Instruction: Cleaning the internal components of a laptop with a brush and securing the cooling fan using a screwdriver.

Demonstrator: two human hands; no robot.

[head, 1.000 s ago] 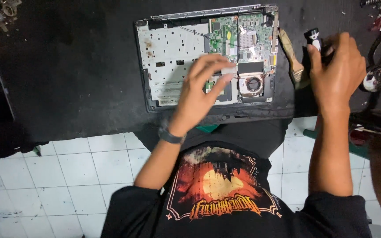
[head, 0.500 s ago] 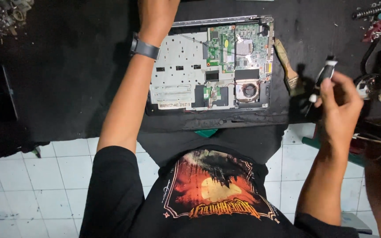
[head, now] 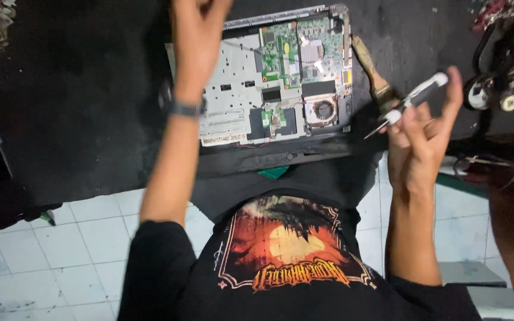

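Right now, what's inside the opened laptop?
Inside the laptop: a green circuit board, a round fan and a silver metal plate. The left forearm covers its left edge.

Green circuit board [head: 297, 47], black-and-white screwdriver [head: 414, 98], black workbench [head: 78, 107].

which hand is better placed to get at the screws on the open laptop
Probably the right hand: it holds the screwdriver just off the right edge of the open laptop, tip pointing towards it. The left hand is raised beyond the laptop's far left corner, partly out of view, with no tool visible.

Brush [head: 371, 66] right of opened laptop [head: 275, 77]
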